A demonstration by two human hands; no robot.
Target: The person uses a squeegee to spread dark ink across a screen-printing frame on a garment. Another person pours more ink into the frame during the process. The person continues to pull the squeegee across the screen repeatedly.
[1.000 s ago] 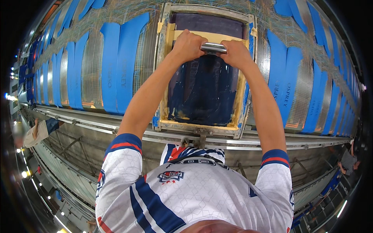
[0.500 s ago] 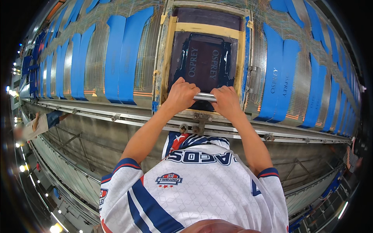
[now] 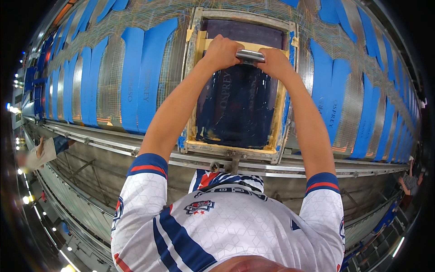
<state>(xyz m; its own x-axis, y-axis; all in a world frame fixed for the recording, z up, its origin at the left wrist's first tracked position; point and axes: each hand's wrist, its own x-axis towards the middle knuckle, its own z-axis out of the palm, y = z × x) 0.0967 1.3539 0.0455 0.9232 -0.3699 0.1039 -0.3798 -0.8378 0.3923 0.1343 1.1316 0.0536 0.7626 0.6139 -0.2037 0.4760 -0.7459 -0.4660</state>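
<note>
My left hand and my right hand are wrapped round the two ends of a metal-handled squeegee. The silver handle shows between them. The squeegee sits over the far part of a screen printing frame, and its blade is hidden below the handle and hands. A glossy layer of dark blue ink covers the mesh from the squeegee to the near edge. Letter shapes show faintly through it. Yellowish tape lines the inside of the frame.
Blue fabric pieces lie in rows on the long printing table, more of them to the right. A metal rail with bolts runs along the near edge. People stand at the far left and far right.
Both hands have pushed the squeegee from the near end of the screen to the far end. Dark ink now covers the near mesh. My forearms reach farther out.
</note>
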